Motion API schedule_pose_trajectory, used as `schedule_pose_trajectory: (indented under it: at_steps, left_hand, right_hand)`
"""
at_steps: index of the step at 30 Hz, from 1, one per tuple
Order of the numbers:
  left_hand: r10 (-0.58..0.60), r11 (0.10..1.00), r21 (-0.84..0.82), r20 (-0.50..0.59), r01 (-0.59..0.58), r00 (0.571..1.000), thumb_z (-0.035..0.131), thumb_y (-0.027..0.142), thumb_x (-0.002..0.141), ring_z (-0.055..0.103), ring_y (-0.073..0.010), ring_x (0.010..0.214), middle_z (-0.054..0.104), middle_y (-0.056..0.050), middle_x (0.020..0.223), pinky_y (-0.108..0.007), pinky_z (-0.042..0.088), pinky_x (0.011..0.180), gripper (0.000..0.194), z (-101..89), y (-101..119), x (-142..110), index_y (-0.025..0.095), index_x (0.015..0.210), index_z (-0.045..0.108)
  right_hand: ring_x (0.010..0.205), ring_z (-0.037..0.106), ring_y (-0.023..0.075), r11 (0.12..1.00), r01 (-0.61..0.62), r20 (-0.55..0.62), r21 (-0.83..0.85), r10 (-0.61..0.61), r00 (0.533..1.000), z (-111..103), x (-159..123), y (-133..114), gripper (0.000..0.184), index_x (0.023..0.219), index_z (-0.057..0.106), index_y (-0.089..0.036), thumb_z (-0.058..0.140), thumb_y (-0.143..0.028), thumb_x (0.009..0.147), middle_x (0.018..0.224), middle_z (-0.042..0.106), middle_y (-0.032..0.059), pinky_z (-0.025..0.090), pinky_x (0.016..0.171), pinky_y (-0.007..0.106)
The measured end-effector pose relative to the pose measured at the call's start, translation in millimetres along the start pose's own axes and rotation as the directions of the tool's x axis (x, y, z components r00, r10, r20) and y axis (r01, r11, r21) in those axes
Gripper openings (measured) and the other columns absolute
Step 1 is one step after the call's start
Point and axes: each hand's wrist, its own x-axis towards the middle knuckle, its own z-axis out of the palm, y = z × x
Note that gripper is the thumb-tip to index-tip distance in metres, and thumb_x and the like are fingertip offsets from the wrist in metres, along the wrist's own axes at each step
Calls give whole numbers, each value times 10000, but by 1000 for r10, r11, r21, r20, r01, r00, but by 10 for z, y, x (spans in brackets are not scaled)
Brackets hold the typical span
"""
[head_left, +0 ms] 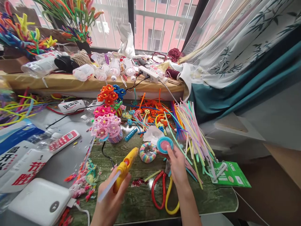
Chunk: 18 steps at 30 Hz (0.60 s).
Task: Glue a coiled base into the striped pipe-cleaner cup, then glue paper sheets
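A yellow glue gun [122, 169] is gripped in the left hand [112, 192], the fingers being wrapped around its body; its nozzle is pointed forward and toward the right, and a translucent glue stick [108, 187] is seen protruding from its rear. A round disc [162, 144], blue at the rim and pink at the centre, is pinched between the thumb and fingers of the right hand [176, 164] above the green tabletop [207, 201]. Just to the left of the disc, a striped ring [148, 159] in pastel colours is laid on the tabletop; whether the two are touching cannot be told. Beyond them, a crumpled white sheet [151, 134] and a small blue object [131, 134] are set down. Scissors [164, 189] with one red and one yellow handle are placed near the right wrist, their blades being partly hidden. To the right, a bundle of pastel stems [193, 127] is spread beside a green packet [237, 175]. To the left, a pot of pink flowers [107, 124] is stood upright, with orange flowers [107, 95] behind it. A white power bank [39, 199] is positioned at the near left, and a power strip [149, 74] is rested on the window ledge [77, 84].
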Motion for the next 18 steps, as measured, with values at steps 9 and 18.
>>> schedule_pose_trajectory:
  at_steps: [9,18]
  left_hand:
    - [-46,999,-16,66,47,997,546,671,813,416,-114,384,454,38,422,-225,358,389,539,14,-69,102,216,525,527]
    - [63,984,162,44,-69,997,462,621,878,456,-131,366,502,36,437,-232,390,395,490,-6,-80,133,217,648,616]
  right_hand:
    - [1064,696,275,997,-61,90,45,57,994,-37,-72,-133,358,1117,667,-208,682,-462,867,1171,735,89,577,927,419]
    - [565,643,181,983,-173,19,52,173,985,-68,-112,-90,338,807,668,-202,739,-532,788,673,693,11,491,461,262]
